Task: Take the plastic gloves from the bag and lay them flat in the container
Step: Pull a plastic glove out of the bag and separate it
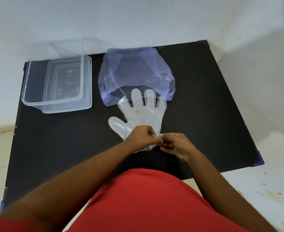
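Note:
A clear plastic glove lies flat on the black table, its fingers pointing away from me and touching the mouth of a thin bluish plastic bag. My left hand and my right hand both pinch the glove's cuff at its near end. The clear rectangular container stands at the table's far left, with nothing seen inside it.
A clear lid lies partly under the container on its right side. White walls rise behind the table and a pale floor lies to the right. My red shirt fills the bottom of the view.

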